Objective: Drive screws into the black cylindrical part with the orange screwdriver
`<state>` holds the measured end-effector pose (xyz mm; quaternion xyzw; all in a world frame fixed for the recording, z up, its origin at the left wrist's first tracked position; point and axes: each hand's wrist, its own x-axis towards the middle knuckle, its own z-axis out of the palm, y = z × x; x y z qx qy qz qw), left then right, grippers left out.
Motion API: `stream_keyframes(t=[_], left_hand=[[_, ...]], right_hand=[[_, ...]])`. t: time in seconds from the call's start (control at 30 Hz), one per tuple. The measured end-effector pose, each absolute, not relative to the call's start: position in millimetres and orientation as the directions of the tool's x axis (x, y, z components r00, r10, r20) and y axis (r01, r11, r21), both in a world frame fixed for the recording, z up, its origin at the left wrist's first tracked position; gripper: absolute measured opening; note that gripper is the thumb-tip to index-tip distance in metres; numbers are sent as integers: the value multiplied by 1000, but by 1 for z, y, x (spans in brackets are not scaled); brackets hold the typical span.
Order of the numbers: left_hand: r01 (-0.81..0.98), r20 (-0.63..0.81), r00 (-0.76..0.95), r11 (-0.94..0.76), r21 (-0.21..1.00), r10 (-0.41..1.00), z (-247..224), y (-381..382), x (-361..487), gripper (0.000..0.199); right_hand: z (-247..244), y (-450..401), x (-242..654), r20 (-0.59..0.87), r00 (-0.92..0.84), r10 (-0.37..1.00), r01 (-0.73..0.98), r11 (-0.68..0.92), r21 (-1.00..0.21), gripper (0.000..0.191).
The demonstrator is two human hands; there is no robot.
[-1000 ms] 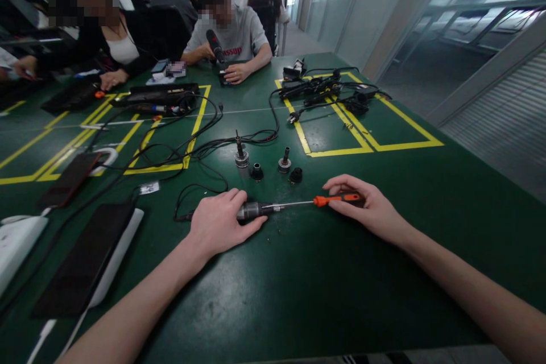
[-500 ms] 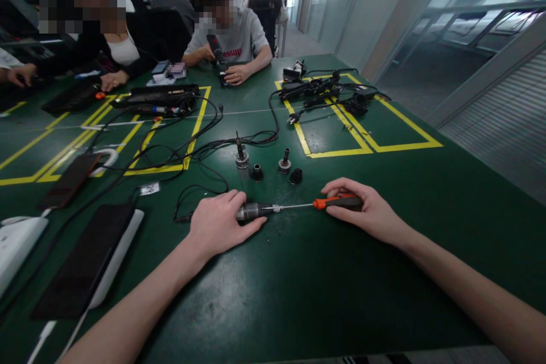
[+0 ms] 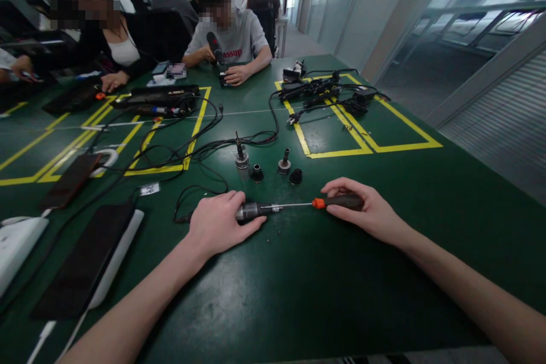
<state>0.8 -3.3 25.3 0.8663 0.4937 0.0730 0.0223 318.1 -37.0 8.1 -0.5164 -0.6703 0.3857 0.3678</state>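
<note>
My left hand point(image 3: 217, 222) is wrapped over a dark cylindrical corded tool point(image 3: 251, 211) lying on the green table, its narrow end pointing right. What kind of tool it is cannot be told, as my palm covers most of it. Level with it, my right hand point(image 3: 362, 205) grips the dark handle of a screwdriver point(image 3: 319, 203) with an orange collar. The thin shaft reaches left and its tip meets the tool's narrow end. Behind my hands stand two metal-based stemmed parts point(image 3: 241, 158) point(image 3: 284, 162) and two small black conical parts point(image 3: 256, 173) point(image 3: 296, 176).
Two tiny dark specks, perhaps screws point(image 3: 268, 240), lie before my left hand. To the left are a dark phone-like slab point(image 3: 85, 261), a white power strip point(image 3: 19, 250) and loose cables. Bundled cords point(image 3: 315, 91) lie at the back. Across the table a person point(image 3: 230, 40) handles a black tool.
The screwdriver has turned about its own axis: the orange strip along its handle is out of sight. Both hands stay in nearly the same place.
</note>
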Motion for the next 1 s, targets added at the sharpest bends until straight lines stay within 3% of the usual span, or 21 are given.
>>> stream_keyframes(t=[0.27,0.5,0.7,1.0], left_hand=[[855,107,500,-509,95,859,25,-3,0,44],[858,73,502,-507,87,862,26,-3,3,42],[862,56,500,-503,63,864,27,-3,4,43],[856,70,502,-507,99,862,26,-3,1,44]], right_hand=[[14,-40,316,-31,-259,965,366,68,-928,40],[10,-39,318,63,-235,970,369,149,-918,30],[4,-40,316,-1,-220,976,326,73,-942,50],[15,-37,315,92,-164,982,385,149,-911,34]])
